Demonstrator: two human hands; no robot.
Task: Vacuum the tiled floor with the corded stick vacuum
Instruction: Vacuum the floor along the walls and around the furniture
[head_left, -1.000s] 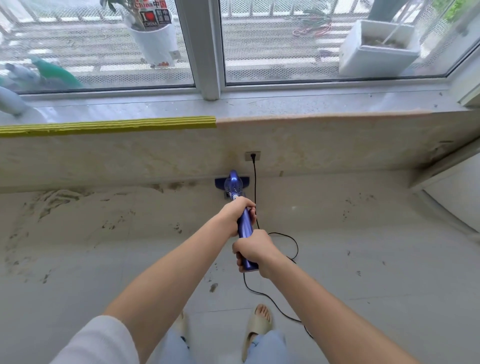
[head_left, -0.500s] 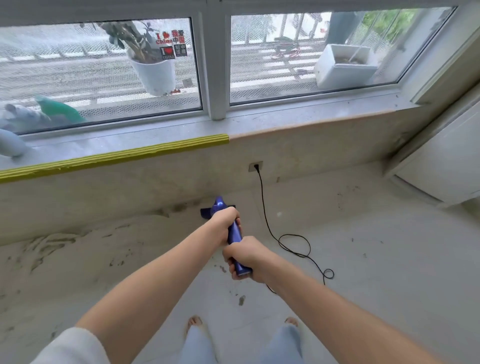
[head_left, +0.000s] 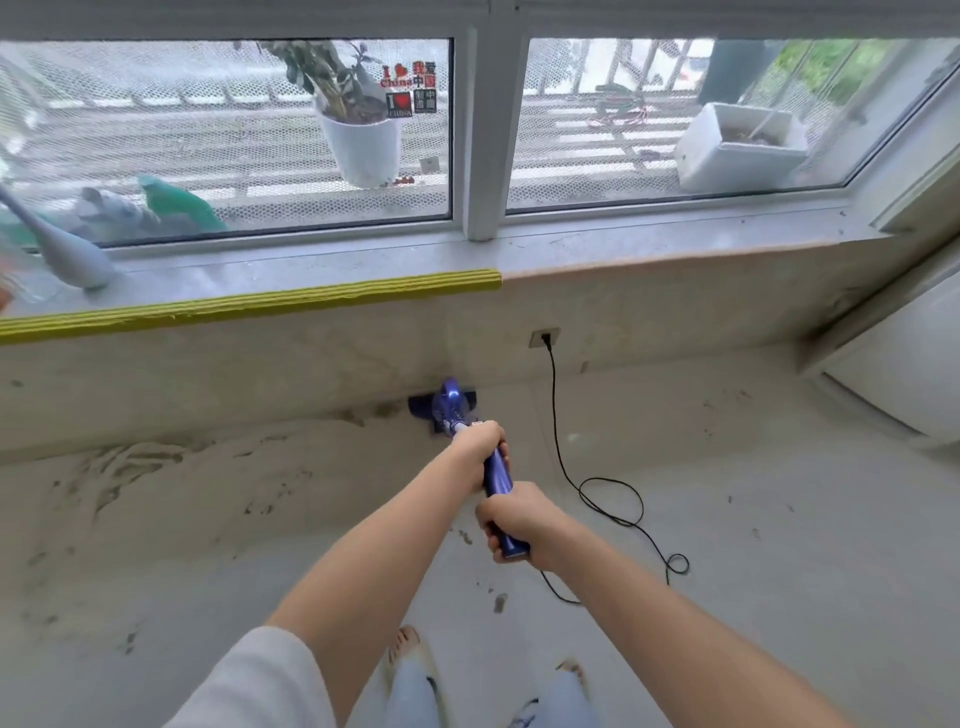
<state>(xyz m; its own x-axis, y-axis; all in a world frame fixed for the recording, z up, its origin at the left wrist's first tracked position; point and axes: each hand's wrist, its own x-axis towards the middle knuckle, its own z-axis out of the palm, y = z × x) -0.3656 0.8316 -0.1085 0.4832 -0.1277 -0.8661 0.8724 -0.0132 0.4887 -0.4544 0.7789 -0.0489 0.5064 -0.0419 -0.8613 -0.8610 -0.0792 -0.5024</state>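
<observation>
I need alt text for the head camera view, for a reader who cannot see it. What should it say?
Both hands grip a blue stick vacuum, left hand ahead of right hand, its floor head at the wall's base. A black cord runs from a wall socket and loops across the dusty floor.

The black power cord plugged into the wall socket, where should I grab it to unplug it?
Grip the black plug itself at the wall socket, coming from the front and pulling straight out. The black power cord hangs thin and slack below it.
</observation>
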